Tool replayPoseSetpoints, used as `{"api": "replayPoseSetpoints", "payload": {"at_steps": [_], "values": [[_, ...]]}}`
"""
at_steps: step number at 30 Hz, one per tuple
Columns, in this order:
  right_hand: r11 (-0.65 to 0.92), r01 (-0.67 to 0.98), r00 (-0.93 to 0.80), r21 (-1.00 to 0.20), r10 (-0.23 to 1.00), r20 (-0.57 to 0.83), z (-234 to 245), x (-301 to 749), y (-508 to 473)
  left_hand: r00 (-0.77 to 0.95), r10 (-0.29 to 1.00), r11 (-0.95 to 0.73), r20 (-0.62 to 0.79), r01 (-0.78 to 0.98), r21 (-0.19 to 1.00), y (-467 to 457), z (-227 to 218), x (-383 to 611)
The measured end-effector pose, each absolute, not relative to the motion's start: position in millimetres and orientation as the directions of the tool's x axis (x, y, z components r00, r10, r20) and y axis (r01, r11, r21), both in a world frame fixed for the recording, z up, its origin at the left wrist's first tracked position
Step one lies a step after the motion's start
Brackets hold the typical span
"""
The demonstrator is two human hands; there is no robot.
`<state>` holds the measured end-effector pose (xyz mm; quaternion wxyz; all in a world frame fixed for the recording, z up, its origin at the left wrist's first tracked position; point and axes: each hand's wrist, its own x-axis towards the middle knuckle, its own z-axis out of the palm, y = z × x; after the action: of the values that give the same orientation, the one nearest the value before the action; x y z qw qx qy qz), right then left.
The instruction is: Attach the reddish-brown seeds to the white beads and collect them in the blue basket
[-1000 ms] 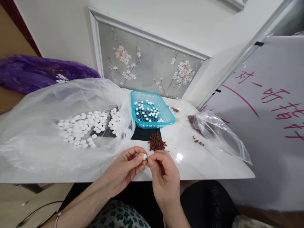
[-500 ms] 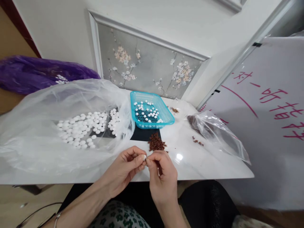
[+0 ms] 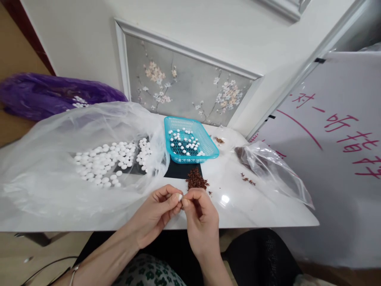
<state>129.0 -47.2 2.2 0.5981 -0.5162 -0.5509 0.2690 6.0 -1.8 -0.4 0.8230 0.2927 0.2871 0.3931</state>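
My left hand (image 3: 157, 212) pinches a small white bead (image 3: 180, 196) between thumb and forefinger at the near table edge. My right hand (image 3: 201, 220) meets it fingertip to fingertip, its fingers pinched together; what they hold is too small to make out. Just beyond the hands lies a small heap of reddish-brown bits (image 3: 195, 180). Farther back stands a turquoise basket (image 3: 208, 141) with several white beads in it. To the left, many more white beads (image 3: 104, 161) lie inside a big clear plastic bag (image 3: 59, 167).
A smaller clear bag (image 3: 276, 171) with brown bits lies at the right of the white table (image 3: 253, 206). A purple bag (image 3: 50, 95) sits far left. A flowered wall panel (image 3: 190, 87) stands behind. A whiteboard with red writing (image 3: 342, 131) leans at the right.
The hands stay joined at the fingertips over the table edge, with only slight finger movement. The view has tilted a little.
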Motion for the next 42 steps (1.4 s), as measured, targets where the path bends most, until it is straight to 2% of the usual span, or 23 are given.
{"api": "replayPoseSetpoints", "payload": {"at_steps": [9,15,23,33,42], "values": [[0.322,0.272,0.25,-0.907,0.886,0.39,1.1,130.2,-48.4,0.514,0.825,0.5,-0.234,-0.471,0.727,-1.7,-1.6,7.3],[0.273,0.136,0.185,-0.952,0.937,0.295,5.0,137.5,-49.8,0.524,0.83,0.478,-0.189,-0.494,0.727,-1.9,0.0,9.3],[0.276,0.224,0.081,-0.935,0.951,0.3,15.1,145.5,-50.9,0.563,0.811,0.472,-0.161,-0.465,0.749,-4.1,4.1,8.2],[0.284,0.201,0.048,-0.938,0.953,0.299,12.6,148.0,-51.3,0.561,0.806,0.485,-0.191,-0.441,0.755,-4.5,8.1,8.6],[0.314,0.314,0.079,-0.896,0.932,0.354,14.6,141.1,-50.6,0.565,0.803,0.478,-0.189,-0.421,0.771,-4.7,7.0,8.5]]}}
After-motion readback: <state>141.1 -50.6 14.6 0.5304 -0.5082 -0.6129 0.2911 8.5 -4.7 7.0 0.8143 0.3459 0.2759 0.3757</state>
